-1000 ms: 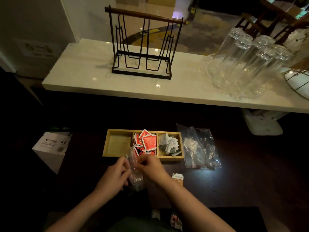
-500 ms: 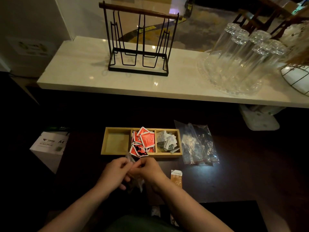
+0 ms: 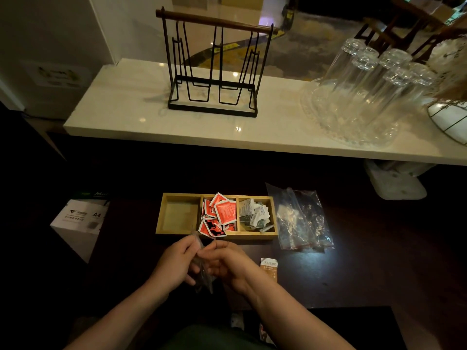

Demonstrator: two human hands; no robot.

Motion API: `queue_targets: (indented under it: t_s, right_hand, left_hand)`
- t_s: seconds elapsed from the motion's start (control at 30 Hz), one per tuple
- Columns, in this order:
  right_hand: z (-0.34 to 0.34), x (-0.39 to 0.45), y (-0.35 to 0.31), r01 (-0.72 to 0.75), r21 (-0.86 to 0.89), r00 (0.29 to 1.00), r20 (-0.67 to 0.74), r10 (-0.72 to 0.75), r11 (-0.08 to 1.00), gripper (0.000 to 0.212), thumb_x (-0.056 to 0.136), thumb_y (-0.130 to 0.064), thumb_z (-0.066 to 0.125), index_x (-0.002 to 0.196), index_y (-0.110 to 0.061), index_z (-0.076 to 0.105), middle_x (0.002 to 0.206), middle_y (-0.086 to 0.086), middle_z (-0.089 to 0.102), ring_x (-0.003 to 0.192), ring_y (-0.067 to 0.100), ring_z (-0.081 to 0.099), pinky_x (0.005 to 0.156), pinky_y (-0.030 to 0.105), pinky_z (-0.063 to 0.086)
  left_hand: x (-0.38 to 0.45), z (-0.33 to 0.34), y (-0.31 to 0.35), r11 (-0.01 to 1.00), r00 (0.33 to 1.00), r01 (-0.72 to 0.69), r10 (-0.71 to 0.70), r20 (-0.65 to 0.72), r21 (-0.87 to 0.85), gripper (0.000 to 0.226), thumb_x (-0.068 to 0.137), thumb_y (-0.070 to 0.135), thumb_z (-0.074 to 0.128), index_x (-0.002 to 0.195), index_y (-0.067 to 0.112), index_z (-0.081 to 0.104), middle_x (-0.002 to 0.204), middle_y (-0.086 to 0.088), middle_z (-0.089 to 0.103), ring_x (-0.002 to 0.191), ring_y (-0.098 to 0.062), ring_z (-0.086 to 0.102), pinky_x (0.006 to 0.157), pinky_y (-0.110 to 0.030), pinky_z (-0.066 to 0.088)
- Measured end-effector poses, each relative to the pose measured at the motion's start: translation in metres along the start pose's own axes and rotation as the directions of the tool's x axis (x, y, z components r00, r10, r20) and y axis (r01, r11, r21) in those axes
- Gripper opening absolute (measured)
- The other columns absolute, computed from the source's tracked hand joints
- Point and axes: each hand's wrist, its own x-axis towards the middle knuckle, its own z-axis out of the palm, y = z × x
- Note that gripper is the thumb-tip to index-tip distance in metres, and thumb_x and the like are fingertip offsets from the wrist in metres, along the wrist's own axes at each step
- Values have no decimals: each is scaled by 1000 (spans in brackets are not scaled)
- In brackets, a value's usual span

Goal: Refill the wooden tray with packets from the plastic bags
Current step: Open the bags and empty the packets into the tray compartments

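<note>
A wooden tray (image 3: pixel 255 235) with three compartments lies on the dark table. Its left compartment holds nothing, the middle one holds red packets (image 3: pixel 220 215), the right one white and grey packets (image 3: pixel 254 214). Just in front of the tray, my left hand (image 3: pixel 175 263) and my right hand (image 3: pixel 226 263) both pinch a small clear plastic bag (image 3: pixel 202 276) that hangs crumpled between them. What the bag holds is hidden. Two more clear plastic bags (image 3: pixel 302 219) lie flat to the right of the tray. A brown and white packet (image 3: pixel 269 269) lies by my right wrist.
A white A4 paper box (image 3: pixel 79 223) stands to the left, below the table edge. Behind the table a pale marble counter (image 3: pixel 141 117) carries a black wire rack (image 3: pixel 214 72), upturned glasses (image 3: pixel 366 92) on a glass dish and a white wire basket (image 3: pixel 449 122).
My hands have drawn back from over the tray's front rim toward me, still holding the small bag. The bag has sunk lower between my fingers and looks more crumpled.
</note>
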Motion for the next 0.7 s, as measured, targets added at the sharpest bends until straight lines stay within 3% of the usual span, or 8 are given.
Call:
queue_targets:
  t_s: [0.13, 0.4, 0.5, 0.6, 0.7]
  right_hand:
    - [-3, 0, 2, -6, 43, 1000, 3, 6, 999, 22, 80, 0, 67, 64, -15, 63, 55, -2, 63, 48, 8, 56, 50, 17, 44]
    - [-10, -5, -1, -39, 15, 999, -11, 39, 999, 11, 82, -4, 63, 75, -12, 61, 60, -1, 64, 55, 10, 57, 54, 20, 44]
    - [-9, -6, 0, 29, -146, 999, -33, -34, 989, 8, 86, -4, 61, 83, -10, 66, 69, 1, 65, 60, 11, 59, 61, 22, 47]
    - [-4, -6, -1, 152, -339, 979, -76, -188, 928, 7, 87, -6, 63, 91, -3, 68, 73, 3, 64, 62, 10, 60, 60, 20, 50]
    - [1, 1, 0, 191, -512, 943, -142, -302, 837, 8, 84, -14, 67, 77, -18, 67, 75, 2, 66, 72, 15, 64, 71, 33, 55]
  left_hand:
    - [0, 2, -1, 998, 1000, 5, -4, 15, -61, 25, 98, 19, 42, 78, 14, 56, 69, -9, 55, 55, -14, 54, 40, -27, 49]
    - [-6, 4, 9, 999, 999, 32, -31, 31, -9, 23, 98, 21, 41, 82, 17, 56, 80, -9, 65, 68, -21, 67, 42, -26, 51]
    - [-5, 8, 8, 993, 1000, 9, -8, -2, 122, 18, 97, 23, 42, 85, 18, 54, 82, -9, 67, 68, -21, 69, 42, -25, 51]
    - [-6, 14, 6, 996, 999, 37, -34, -38, 81, 17, 96, 30, 44, 90, 16, 51, 85, -9, 66, 66, -22, 69, 40, -27, 51]
    - [-10, 21, 6, 998, 996, 46, -43, -79, 33, 19, 95, 39, 44, 100, 21, 50, 82, -8, 65, 60, -21, 67, 38, -26, 48]
